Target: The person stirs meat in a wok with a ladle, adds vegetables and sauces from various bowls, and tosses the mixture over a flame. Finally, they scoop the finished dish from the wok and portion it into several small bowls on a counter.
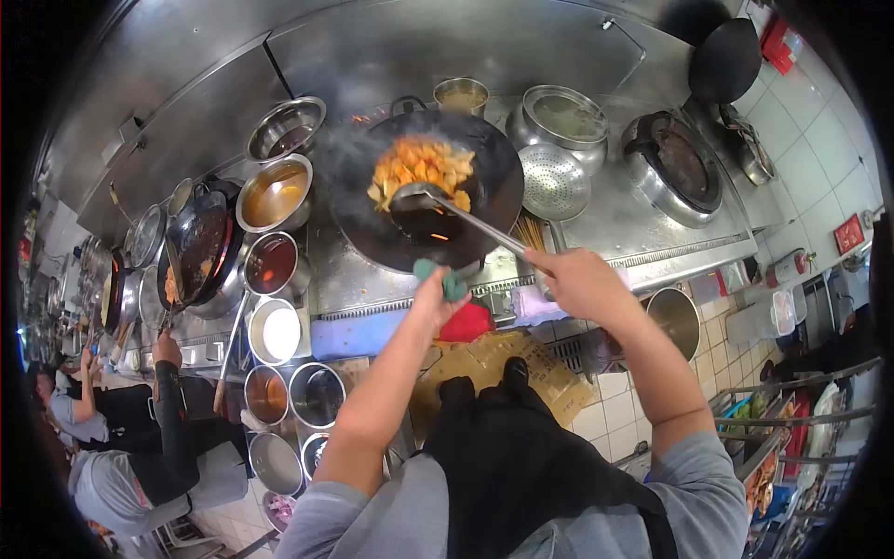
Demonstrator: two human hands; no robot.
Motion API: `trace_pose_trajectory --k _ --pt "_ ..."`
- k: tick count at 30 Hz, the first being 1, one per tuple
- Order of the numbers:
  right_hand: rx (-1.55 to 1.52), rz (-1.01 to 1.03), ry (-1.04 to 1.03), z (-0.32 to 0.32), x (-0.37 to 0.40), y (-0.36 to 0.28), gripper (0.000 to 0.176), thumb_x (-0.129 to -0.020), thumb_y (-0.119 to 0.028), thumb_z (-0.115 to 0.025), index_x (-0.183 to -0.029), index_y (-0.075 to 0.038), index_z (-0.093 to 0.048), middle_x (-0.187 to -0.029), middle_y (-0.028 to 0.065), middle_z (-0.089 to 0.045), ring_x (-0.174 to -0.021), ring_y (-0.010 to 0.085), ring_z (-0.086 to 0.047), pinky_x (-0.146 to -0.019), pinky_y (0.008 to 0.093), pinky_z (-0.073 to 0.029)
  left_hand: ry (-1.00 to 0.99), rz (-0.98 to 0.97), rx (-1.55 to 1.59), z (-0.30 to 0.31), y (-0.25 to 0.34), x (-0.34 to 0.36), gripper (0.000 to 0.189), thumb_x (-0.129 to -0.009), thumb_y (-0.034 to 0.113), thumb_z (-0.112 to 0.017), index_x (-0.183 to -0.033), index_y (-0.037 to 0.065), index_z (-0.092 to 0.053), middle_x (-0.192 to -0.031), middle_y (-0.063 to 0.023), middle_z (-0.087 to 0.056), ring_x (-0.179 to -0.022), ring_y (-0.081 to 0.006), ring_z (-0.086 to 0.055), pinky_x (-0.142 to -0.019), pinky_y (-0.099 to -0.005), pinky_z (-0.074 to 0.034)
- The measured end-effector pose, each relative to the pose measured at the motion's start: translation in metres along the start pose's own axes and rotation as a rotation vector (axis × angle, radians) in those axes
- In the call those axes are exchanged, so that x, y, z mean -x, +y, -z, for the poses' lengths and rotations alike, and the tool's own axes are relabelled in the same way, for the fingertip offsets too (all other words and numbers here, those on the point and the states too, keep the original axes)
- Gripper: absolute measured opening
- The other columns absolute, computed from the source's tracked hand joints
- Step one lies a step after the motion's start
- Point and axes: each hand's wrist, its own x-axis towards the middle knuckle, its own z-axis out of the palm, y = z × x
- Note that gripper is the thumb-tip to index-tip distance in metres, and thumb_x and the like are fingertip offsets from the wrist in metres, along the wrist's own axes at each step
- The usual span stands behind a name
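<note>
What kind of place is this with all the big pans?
It looks like a busy restaurant kitchen: food steams in a big wok, metal pots line the steel counter, and other people work at more woks nearby.

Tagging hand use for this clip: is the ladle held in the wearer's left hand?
No, the right hand holds the ladle, while the left hand holds a green cloth at the near edge of the wok.

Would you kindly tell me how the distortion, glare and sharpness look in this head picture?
Head view: strong fisheye curvature, with black corners; head view: pale glare spreads over the steel wall; head view: whitish haze softens the left side of the wok, and the food looks slightly blurred; head view: the far left edge is too small and smeared to make out.
</note>
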Motion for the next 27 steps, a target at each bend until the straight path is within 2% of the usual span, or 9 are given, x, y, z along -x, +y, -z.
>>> trace_pose_trajectory --k 3,6,10,13,15,17,19,23,27 --pt "-0.014 -0.018 0.072 -0.006 0.000 -0.004 0.038 -0.079 -0.008 -0.050 -0.116 -0.012 -0.056 -0.075 0.0168 -0.061 -0.072 0.0360 -0.059 -0.068 0.0450 -0.047 0.099 0.064 -0.051 0.028 -0.038 -0.006 0.013 -0.084 0.018 -0.053 -0.095 0.011 -0.049 -0.091 -0.0078 -0.051 -0.085 -0.0227 -0.052 -0.073 -0.0466 -0.051" --pt "-0.092 -0.012 0.103 0.008 0.010 -0.003 0.038 -0.079 -0.008 -0.051 -0.115 -0.013 -0.057 -0.075 0.0169 -0.061 -0.073 0.0363 -0.059 -0.067 0.0451 -0.047 0.116 0.056 0.082 -0.013 -0.023 0.036 0.013 -0.084 0.017 -0.053 -0.096 0.012 -0.049 -0.091 -0.0075 -0.051 -0.086 -0.0224 -0.051 -0.076 -0.0472 -0.050" --pt "-0.150 -0.042 0.075 0.026 0.048 -0.001 0.040 -0.079 -0.010 -0.053 -0.118 -0.015 -0.053 -0.080 0.0159 -0.062 -0.073 0.0361 -0.059 -0.066 0.0450 -0.047 0.035 -0.058 0.131 -0.038 0.026 0.002 0.009 -0.085 0.020 -0.050 -0.090 0.013 -0.050 -0.084 -0.0053 -0.052 -0.075 -0.0200 -0.052 -0.061 -0.0387 -0.051" --pt "-0.021 -0.112 0.020 0.027 0.072 -0.002 0.046 -0.079 -0.011 -0.053 -0.125 -0.015 -0.046 -0.082 0.0136 -0.062 -0.072 0.0350 -0.060 -0.065 0.0444 -0.048 0.158 -0.078 0.030 -0.031 0.050 -0.033 0.013 -0.083 0.025 -0.052 -0.086 0.012 -0.051 -0.076 -0.0045 -0.052 -0.067 -0.0192 -0.052 -0.055 -0.0350 -0.049" --pt "-0.024 -0.085 0.042 0.008 0.082 0.007 0.051 -0.079 -0.011 -0.053 -0.129 -0.012 -0.040 -0.080 0.0142 -0.061 -0.071 0.0346 -0.060 -0.064 0.0435 -0.049 0.080 -0.058 -0.033 -0.010 0.056 -0.063 0.019 -0.083 0.030 -0.053 -0.092 0.012 -0.052 -0.079 -0.0030 -0.054 -0.072 -0.0186 -0.054 -0.057 -0.0352 -0.049" --pt "0.151 -0.147 -0.031 -0.014 0.081 0.022 0.052 -0.079 -0.009 -0.052 -0.130 -0.009 -0.038 -0.079 0.0163 -0.060 -0.072 0.0347 -0.060 -0.064 0.0432 -0.049 0.065 -0.057 0.026 -0.010 0.056 -0.042 0.024 -0.080 0.033 -0.058 -0.084 0.010 -0.052 -0.074 -0.0036 -0.055 -0.060 -0.0169 -0.055 -0.052 -0.0314 -0.049" --pt "0.180 -0.163 -0.077 -0.036 0.070 0.044 0.054 -0.080 -0.008 -0.049 -0.133 -0.009 -0.035 -0.081 0.0195 -0.060 -0.073 0.0356 -0.061 -0.065 0.0442 -0.049 -0.174 0.166 0.159 0.001 0.049 -0.021 0.028 -0.080 0.033 -0.061 -0.087 0.007 -0.054 -0.074 -0.0049 -0.057 -0.059 -0.0162 -0.055 -0.050 -0.0313 -0.049" --pt "0.080 -0.356 -0.111 -0.067 0.010 0.056 0.054 -0.083 -0.008 -0.044 -0.135 -0.009 -0.032 -0.083 0.0213 -0.061 -0.077 0.0375 -0.061 -0.068 0.0464 -0.049 -0.167 0.162 0.024 0.033 -0.012 -0.004 0.024 -0.082 0.017 -0.059 -0.097 0.000 -0.052 -0.082 -0.0112 -0.057 -0.072 -0.0203 -0.058 -0.064 -0.0335 -0.052" --pt "-0.032 -0.283 -0.062 -0.130 -0.047 0.035 0.050 -0.087 -0.013 -0.044 -0.135 -0.010 -0.033 -0.085 0.0236 -0.061 -0.079 0.0389 -0.061 -0.070 0.0461 -0.048 -0.094 0.122 0.042 0.064 -0.051 0.012 0.024 -0.081 0.008 -0.054 -0.102 -0.002 -0.049 -0.089 -0.0155 -0.056 -0.080 -0.0248 -0.057 -0.072 -0.0393 -0.052"
